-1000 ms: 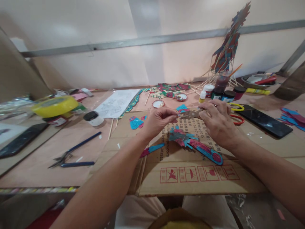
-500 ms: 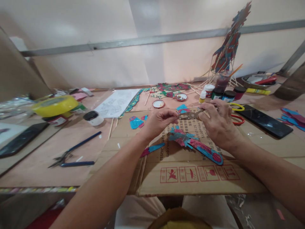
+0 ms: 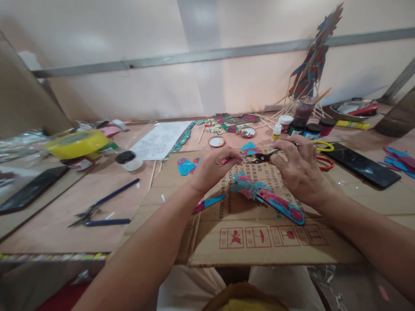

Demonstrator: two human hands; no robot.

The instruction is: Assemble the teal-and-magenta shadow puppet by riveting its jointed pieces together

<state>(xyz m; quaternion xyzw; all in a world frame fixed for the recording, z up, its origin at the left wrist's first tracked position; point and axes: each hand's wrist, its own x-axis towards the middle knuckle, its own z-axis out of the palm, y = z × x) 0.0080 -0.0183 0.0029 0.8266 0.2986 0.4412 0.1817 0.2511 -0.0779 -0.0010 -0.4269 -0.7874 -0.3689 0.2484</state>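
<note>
My left hand [image 3: 216, 167] is closed in a pinch above the cardboard; a small pink bit shows at its fingers, but what it holds is too small to make out. Gripped in my right hand [image 3: 296, 166] is a small pair of pliers [image 3: 262, 158], its metal jaws pointing left at the left fingertips. Below both hands lies a blue and pink painted figure [image 3: 249, 186] with a long limb-like piece [image 3: 285, 208]. Another painted strip [image 3: 210, 201] sits under my left forearm. Blue and pink cut pieces [image 3: 186, 166] rest left of my left hand.
Blue-handled pliers [image 3: 106, 222] lie open at left, near a yellow tape roll [image 3: 76, 142] and a lidded jar [image 3: 129, 161]. Two shallow lids [image 3: 216, 141] hold tiny bits. Paint jars [image 3: 311, 131], scissors handles [image 3: 325, 163] and a phone [image 3: 363, 165] are at right.
The pliers in my right hand have turned slightly, their pivot now looking darker. Both hands stay close together in nearly the same place. The whole view has shifted slightly.
</note>
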